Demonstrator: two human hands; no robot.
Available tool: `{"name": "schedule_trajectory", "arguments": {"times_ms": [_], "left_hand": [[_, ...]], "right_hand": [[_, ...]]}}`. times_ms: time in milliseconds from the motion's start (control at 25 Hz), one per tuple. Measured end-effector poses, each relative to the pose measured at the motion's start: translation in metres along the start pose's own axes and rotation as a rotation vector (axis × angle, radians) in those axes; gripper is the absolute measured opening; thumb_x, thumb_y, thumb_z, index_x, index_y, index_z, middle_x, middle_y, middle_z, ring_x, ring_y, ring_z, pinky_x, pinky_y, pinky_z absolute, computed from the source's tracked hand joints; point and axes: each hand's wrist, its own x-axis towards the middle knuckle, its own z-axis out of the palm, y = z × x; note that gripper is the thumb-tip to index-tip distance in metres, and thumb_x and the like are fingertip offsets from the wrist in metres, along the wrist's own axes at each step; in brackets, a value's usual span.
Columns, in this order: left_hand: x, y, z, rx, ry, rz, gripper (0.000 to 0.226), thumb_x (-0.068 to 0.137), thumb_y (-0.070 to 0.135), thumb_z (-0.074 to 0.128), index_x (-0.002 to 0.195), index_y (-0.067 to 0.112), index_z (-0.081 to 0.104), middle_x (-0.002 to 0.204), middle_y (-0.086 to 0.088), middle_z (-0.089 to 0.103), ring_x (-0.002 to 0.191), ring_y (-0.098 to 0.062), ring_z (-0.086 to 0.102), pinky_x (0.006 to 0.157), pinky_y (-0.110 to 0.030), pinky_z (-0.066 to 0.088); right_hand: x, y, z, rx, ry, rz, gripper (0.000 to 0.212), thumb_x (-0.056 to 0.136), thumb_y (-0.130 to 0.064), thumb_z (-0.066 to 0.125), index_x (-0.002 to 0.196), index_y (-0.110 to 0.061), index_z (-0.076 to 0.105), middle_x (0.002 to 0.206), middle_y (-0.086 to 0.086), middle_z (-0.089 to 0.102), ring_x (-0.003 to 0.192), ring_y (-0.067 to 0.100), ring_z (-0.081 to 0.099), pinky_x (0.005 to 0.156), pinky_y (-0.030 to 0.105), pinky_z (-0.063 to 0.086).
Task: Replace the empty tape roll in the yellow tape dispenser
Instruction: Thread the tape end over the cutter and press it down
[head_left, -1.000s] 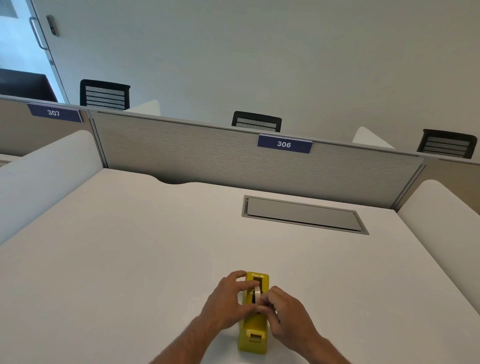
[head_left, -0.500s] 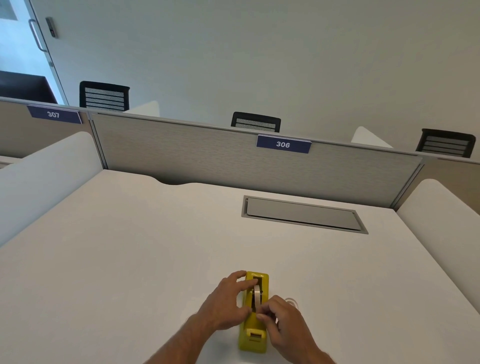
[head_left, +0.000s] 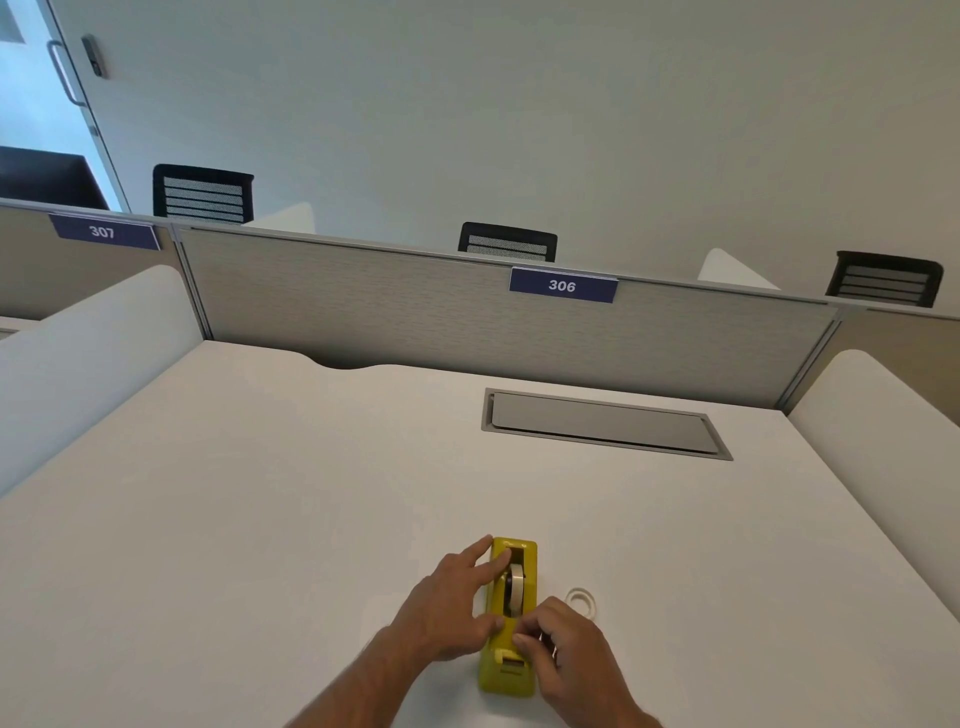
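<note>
A yellow tape dispenser (head_left: 522, 670) stands on the white desk (head_left: 260, 519) near its front edge, with a tape roll (head_left: 515, 586) seated upright in its slot. My left hand (head_left: 449, 608) rests against the dispenser's left side, fingers along its top edge, steadying it. My right hand (head_left: 571, 654) is at the near end, fingertips pinched on the tape end close to the cutter. A small white empty tape core (head_left: 581, 601) lies flat on the desk just right of the dispenser.
A grey cable hatch (head_left: 602, 423) is set into the desk further back. A grey partition (head_left: 415, 317) with the label 306 closes the far edge, and white side panels (head_left: 78, 358) flank the desk. Black chairs stand beyond.
My right hand has slid back from the roll toward the cutter end, uncovering the roll and the white empty core on the desk. The left hand has stayed on the dispenser.
</note>
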Motion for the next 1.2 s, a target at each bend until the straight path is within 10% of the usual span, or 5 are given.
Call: {"name": "schedule_trajectory", "arguments": {"times_ms": [560, 1000, 1200], "left_hand": [[0.0, -0.001, 0.005, -0.003, -0.003, -0.037, 0.084, 0.08, 0.059, 0.059, 0.149, 0.049, 0.012, 0.164, 0.016, 0.014, 0.147, -0.017, 0.023, 0.113, -0.042, 0.035], [0.001, -0.001, 0.009, -0.014, 0.002, -0.051, 0.085, 0.079, 0.059, 0.058, 0.149, 0.051, 0.01, 0.163, 0.016, 0.018, 0.146, -0.017, 0.025, 0.112, -0.041, 0.037], [0.001, -0.002, 0.01, -0.011, 0.001, -0.052, 0.086, 0.079, 0.06, 0.057, 0.148, 0.052, 0.007, 0.163, 0.016, 0.018, 0.146, -0.017, 0.026, 0.112, -0.041, 0.038]], "right_hand": [[-0.018, -0.008, -0.001, -0.128, 0.05, -0.167, 0.016, 0.08, -0.018, 0.078, 0.084, -0.027, 0.065, 0.082, -0.008, 0.062, 0.071, -0.002, 0.05, 0.06, 0.0, 0.033], [-0.027, -0.003, 0.014, -0.24, 0.232, -0.279, 0.014, 0.089, -0.03, 0.067, 0.082, -0.019, 0.073, 0.087, -0.003, 0.072, 0.074, 0.008, 0.058, 0.063, 0.012, 0.049], [-0.025, -0.004, 0.015, -0.214, 0.247, -0.278, 0.024, 0.06, -0.014, 0.093, 0.076, -0.018, 0.076, 0.078, -0.004, 0.075, 0.064, 0.008, 0.065, 0.06, 0.013, 0.053]]}}
